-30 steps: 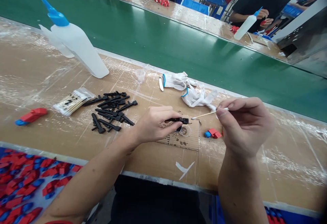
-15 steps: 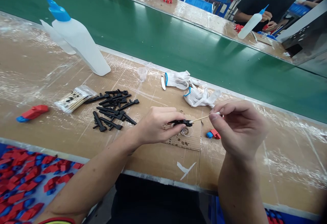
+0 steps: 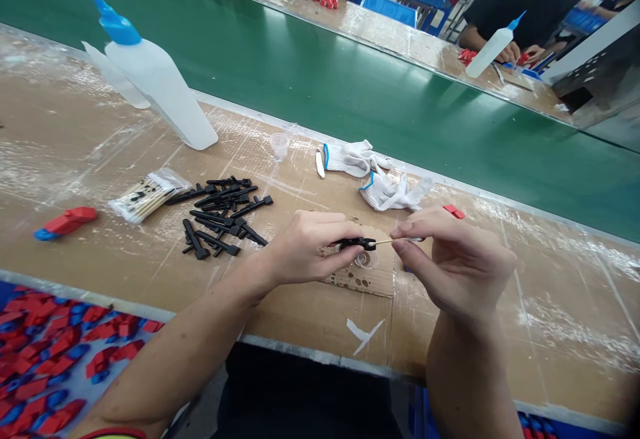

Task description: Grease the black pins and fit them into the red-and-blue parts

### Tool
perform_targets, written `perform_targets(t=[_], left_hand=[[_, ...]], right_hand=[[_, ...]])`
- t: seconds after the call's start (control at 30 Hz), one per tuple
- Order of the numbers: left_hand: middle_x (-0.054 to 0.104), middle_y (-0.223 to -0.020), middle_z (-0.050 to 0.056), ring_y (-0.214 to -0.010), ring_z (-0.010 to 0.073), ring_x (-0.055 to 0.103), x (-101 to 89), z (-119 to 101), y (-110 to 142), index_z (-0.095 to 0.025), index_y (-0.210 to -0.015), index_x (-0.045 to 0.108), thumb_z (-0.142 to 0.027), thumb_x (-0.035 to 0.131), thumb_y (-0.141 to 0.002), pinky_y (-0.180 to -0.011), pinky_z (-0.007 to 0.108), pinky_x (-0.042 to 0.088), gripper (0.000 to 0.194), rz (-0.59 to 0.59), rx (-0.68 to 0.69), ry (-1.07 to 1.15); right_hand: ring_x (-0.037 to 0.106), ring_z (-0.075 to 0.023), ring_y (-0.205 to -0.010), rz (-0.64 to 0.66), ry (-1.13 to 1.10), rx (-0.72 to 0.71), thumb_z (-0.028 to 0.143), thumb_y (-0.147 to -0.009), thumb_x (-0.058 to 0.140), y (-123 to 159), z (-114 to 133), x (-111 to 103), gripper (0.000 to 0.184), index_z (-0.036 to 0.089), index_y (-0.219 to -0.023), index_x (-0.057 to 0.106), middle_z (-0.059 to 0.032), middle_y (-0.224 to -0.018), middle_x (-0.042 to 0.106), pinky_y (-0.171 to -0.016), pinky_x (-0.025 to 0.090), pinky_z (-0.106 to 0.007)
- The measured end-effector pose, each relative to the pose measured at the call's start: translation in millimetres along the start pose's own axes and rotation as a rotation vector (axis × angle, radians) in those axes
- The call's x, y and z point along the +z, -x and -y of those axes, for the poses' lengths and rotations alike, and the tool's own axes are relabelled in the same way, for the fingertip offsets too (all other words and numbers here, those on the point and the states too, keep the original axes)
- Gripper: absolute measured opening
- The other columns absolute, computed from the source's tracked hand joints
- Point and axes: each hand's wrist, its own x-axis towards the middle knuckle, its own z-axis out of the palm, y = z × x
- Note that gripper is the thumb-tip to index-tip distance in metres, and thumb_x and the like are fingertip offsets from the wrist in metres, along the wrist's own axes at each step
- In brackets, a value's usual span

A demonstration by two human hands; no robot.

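Pinched between thumb and fingers of my left hand is a small black plastic part, its end poking out to the right. My right hand holds a cotton swab by its stick, and the swab's tip touches that end of the part. Below both sits a piece of corrugated cardboard with dark spots and a clear ring-like shape on it. More long black plastic parts lie in a loose pile left of my left hand. My right fingers mostly cover a red and blue piece.
A bag of cotton swabs, a red and blue piece and a white squeeze bottle stand or lie leftward. White gloves and a small clear cup lie near the green belt. A bin of red-blue pieces sits lower left.
My right hand has moved slightly left, its fingers closer to the black plastic part, with the cotton swab still at its end. My left hand has barely moved.
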Motion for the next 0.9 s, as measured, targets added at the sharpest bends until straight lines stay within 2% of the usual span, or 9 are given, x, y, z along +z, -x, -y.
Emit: perform_targets(t=[0.5,0.9], left_hand=[[0.071,-0.075,0.002,-0.062,0.0119,0.064,0.6,0.8,0.0,-0.014,-0.099,0.071,-0.018,0.065,-0.095,-0.057,0.022,0.046,0.008,0.01,0.014,-0.05],[0.068,-0.071,0.001,-0.057,0.0106,0.059,0.6,1.0,0.5,-0.012,-0.098,0.071,-0.019,0.065,-0.095,-0.053,0.023,0.041,0.009,0.003,0.038,-0.083]], right_hand=[[0.066,-0.0159,-0.074,-0.007,-0.039,0.002,-0.008,-0.076,0.072,1.5,-0.1,0.3,0.039,0.021,-0.101,0.074,-0.0003,-0.084,0.073,-0.064,0.052,-0.036],[0.067,-0.0173,-0.074,-0.01,0.013,-0.005,-0.005,-0.076,0.072,0.5,-1.2,-3.2,0.037,0.023,-0.1,0.074,0.0003,-0.082,0.073,-0.065,0.051,-0.038]])
